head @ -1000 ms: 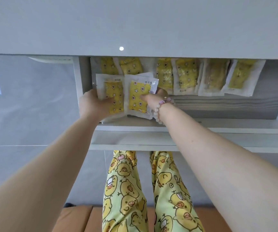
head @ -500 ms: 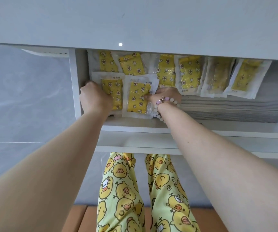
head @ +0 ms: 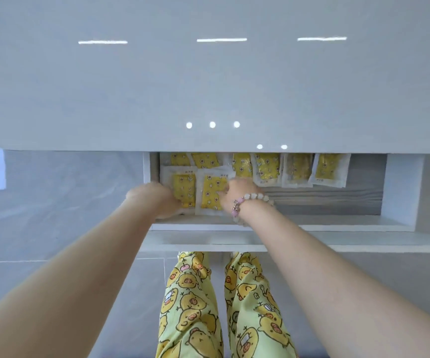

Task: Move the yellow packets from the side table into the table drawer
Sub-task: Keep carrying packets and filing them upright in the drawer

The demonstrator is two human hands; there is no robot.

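View: looking down from the head at an open drawer [head: 400, 187] pulled out from under a pale grey bench [head: 208, 86]; both bare arms reach into its left end.
Packets: yellow packets with white borders lie flat on the drawer floor. A far row [head: 265, 166] runs left to right, partly tucked under the bench edge. Two near packets sit in front of it at the left: a left one [head: 184, 188] and a right one [head: 212, 192], side by side and slightly overlapping.
Left hand [head: 157, 200]: rests on the left edge of the left near packet, fingers curled down out of sight; pressing or gripping, I cannot tell which.
Right hand [head: 239, 195]: lies on the right edge of the right near packet, fingers bent onto it; it looks like a light hold, not a lift. A bead bracelet [head: 250, 202] circles the wrist.
Step in hand: likely settling the two near packets into place.
Doing it well: press flat, square them against the left wall, keep them clear of the far row, and leave the bare wood at the right free for more.
Hidden: the far row's top edges, under the bench.
Hidden: both sets of fingertips.
Hard to read: small print on the packets.
Not in view: the side table, so how many packets remain is unknown.
Below: legs in chick-print trousers [head: 193, 306] on a grey floor.
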